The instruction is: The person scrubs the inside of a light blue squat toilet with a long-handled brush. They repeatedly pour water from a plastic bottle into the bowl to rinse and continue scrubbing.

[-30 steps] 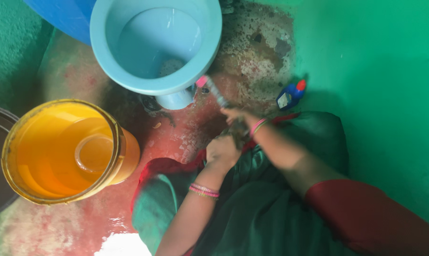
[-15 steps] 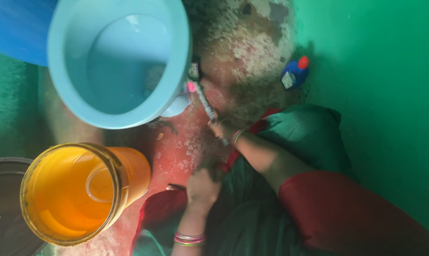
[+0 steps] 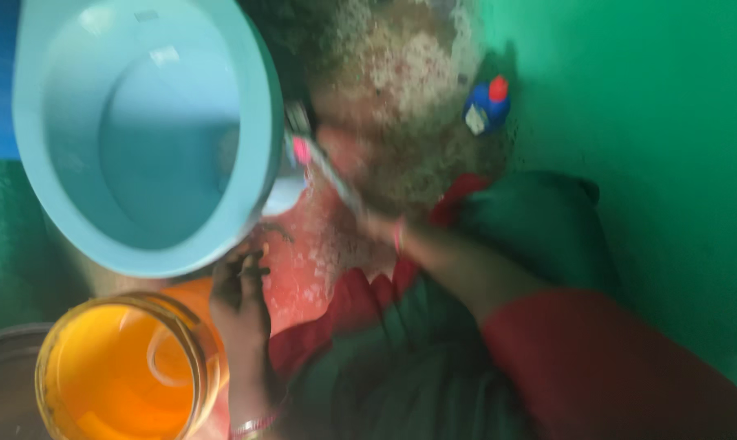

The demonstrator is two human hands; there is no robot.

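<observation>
Orange plastic fills the lower left, where a bucket (image 3: 124, 371) stands on the wet red floor (image 3: 319, 261), its bottom edge cut off by the frame. Just beside its rim, the left hand (image 3: 240, 297) hovers with fingers loosely spread and holds nothing; its fingertips point up toward the rim of the pale blue toilet bowl (image 3: 140, 138), close to it, though blur hides whether they touch. Further right, the right hand (image 3: 381, 228) closes around the handle of a thin brush (image 3: 328, 175), which slants up and left from that hand. The brush's pink end sits at the foot of the bowl, well apart from the left hand. Motion smear hides the right hand's fingers almost wholly. Near the green wall (image 3: 646, 163) a blue bottle (image 3: 487, 104) with a red cap stands, away from both hands.
</observation>
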